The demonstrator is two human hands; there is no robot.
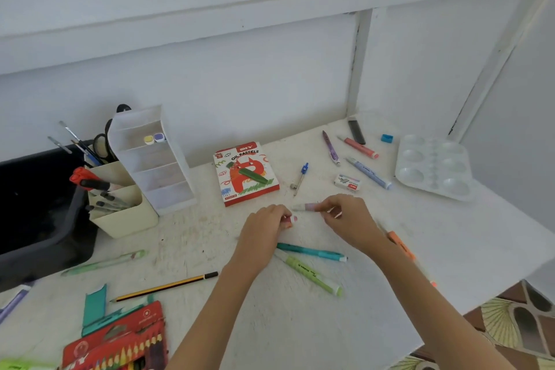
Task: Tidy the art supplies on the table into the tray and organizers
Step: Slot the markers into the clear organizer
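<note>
Table (300,324) edge cuts diagonally just past our right forearm, with scuffed white surface lying bare in front of us. At mid-table our right hand (345,213) pinches a slim pastel-pink marker (306,207), while our left hand (264,225) curls round a small pink cap (292,219) just beside its tip. A teal pen (310,252) and a green highlighter (309,272) lie by our left wrist. The glossy oil pastels box (244,173) sits beyond, between our hands and the clear ribbed organizer (153,159). The black tray (39,204) stands far left.

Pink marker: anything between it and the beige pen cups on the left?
Nothing visible. The right hand holds the pink marker, the left hand a small pink piece; bare table runs to the beige pen cups. The oil pastels box lies farther back, off that line.
</note>
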